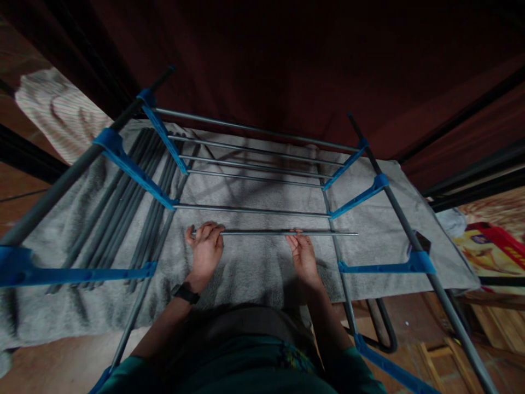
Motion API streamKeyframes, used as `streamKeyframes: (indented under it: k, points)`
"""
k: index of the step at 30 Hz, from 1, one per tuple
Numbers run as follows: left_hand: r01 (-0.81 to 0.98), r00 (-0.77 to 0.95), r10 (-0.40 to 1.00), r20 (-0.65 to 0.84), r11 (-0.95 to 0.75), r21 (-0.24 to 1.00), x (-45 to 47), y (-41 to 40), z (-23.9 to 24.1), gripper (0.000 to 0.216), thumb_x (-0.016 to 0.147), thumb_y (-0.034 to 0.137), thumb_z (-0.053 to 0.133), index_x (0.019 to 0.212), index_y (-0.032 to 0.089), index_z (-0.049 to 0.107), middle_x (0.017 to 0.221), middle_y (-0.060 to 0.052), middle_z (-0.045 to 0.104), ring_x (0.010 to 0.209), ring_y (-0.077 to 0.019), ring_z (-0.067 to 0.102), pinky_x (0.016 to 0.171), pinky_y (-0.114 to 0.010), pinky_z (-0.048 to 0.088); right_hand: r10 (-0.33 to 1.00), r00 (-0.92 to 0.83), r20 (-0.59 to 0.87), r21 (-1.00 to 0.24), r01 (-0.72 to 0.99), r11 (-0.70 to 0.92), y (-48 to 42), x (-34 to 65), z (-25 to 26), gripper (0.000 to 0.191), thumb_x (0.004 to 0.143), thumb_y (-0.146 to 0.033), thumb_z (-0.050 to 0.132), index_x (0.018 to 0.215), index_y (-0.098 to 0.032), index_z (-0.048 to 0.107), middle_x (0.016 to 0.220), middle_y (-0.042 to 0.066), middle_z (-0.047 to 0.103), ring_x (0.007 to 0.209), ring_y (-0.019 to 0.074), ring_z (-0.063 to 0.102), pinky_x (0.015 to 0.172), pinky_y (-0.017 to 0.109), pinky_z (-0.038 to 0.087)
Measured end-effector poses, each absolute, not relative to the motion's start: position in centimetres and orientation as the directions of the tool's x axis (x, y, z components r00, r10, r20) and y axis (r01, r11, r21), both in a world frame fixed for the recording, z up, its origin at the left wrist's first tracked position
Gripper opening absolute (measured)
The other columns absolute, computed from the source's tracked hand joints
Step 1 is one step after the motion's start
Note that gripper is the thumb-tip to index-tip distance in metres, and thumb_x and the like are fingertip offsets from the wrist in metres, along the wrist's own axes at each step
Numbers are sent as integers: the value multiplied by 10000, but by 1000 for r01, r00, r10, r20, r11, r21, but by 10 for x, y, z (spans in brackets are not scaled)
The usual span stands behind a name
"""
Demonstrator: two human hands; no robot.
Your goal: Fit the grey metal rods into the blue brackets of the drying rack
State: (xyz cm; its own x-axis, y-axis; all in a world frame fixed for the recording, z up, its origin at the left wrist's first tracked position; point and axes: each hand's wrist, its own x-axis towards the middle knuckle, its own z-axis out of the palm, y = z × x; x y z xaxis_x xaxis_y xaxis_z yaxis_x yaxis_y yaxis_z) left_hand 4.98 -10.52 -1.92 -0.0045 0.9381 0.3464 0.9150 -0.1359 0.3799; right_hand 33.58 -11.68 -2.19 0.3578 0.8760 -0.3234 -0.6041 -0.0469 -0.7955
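Held rod: a thin grey rod (254, 233) lies crosswise between the inner uprights, low over the cloth-covered worktop (441, 249).
Left hand: the left hand (208, 243) has its fingers curled round the rod's left end.
Right hand: the right hand (302, 253) pinches the rod between thumb and fingers, short of its right end.
Farthest blue brackets: this pair, left one (166, 134) and right one (343, 169), carries four crossbars; that tier looks done.
Second brackets: this pair, left one (135, 178) and right one (356, 201), shows one crossbar (252, 210) at the inner ends; the tier seems only begun.
Nearer brackets: the third pair, left one (90, 275) and right one (381, 268), bears no bar, so that tier appears left to fill.
Spare tubes: loose grey tubes (120, 221) lie at the left, partly under the frame.
Edges: the rod's right tip crosses the right inner upright (337, 249); the second tier's crossbar runs near, just beyond the rod.
Open room: bare cloth lies between the hands; the person's body closes in the near side.
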Motion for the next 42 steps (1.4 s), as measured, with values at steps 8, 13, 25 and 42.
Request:
streamKeyframes:
  k: [8,13,25,42]
  points:
    - [919,2,938,347,-138,368,49,-105,-20,265,918,203,465,1061,248,683,1111,-81,692,1198,-259,557,1149,-531,150,881,349,-318,-786,-617,-39,-118,335,-21,132,735,-256,738,779,-238,615,932,-23,711,922,149,686,1002,375,520]
    - [919,-1,939,343,-134,371,49,-105,-22,269,907,201,474,1066,258,683,1119,-80,690,1197,-265,556,1145,-534,151,881,348,-320,-791,-610,-46,-118,335,-20,129,747,-258,730,776,-240,606,930,-24,715,916,143,690,989,366,528]
    - [910,-14,945,327,-123,396,49,-105,-20,276,905,208,466,1057,260,692,1138,-80,682,1171,-263,563,1147,-534,155,879,356,-319,-801,-597,-49,-117,336,-21,138,732,-270,738,767,-237,609,953,-13,710,943,153,682,993,376,526]
    - [900,-37,944,327,-111,421,50,-105,-19,266,900,220,469,1038,253,694,1115,-82,690,1208,-271,545,1154,-548,133,880,351,-320,-791,-610,-44,-117,336,-23,144,742,-260,733,740,-238,591,952,-22,721,961,144,685,996,362,531]
